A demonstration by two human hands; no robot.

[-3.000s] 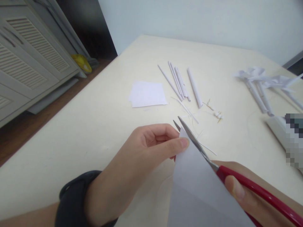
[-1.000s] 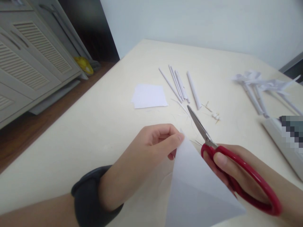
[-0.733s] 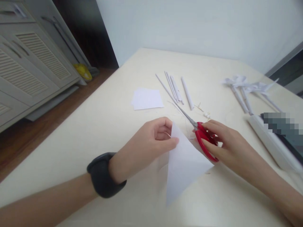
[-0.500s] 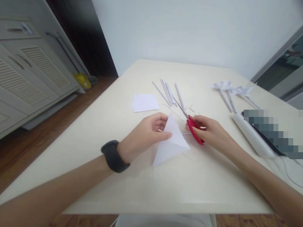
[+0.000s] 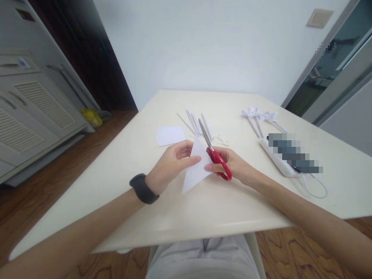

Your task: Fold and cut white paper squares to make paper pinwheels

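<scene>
A white sheet of paper folded into a triangle (image 5: 194, 172) is pinched between the thumb and fingers of my left hand (image 5: 174, 161), above the table. My right hand (image 5: 235, 164) has red-handled scissors (image 5: 217, 159) in it, their blades pointing up and away from me. The blades look closed, or nearly so. My right thumb lies against the right part of the folded paper, and the scissors cover its right corner. Beyond the hands lie several thin rolled paper sticks (image 5: 190, 123) and a thicker paper roll (image 5: 207, 126).
White paper sheets (image 5: 171, 136) lie on the table (image 5: 139, 147) left of the sticks. At the right are white paper flowers on stems (image 5: 254, 112), a white object with a cord (image 5: 279, 157) and a blurred-out dark item. Small paper scraps (image 5: 224, 142) lie near the roll.
The scissors in my right hand have come left, up to the folded paper, and my right thumb now touches it. My view has tilted and shifted, showing more of my lap.
</scene>
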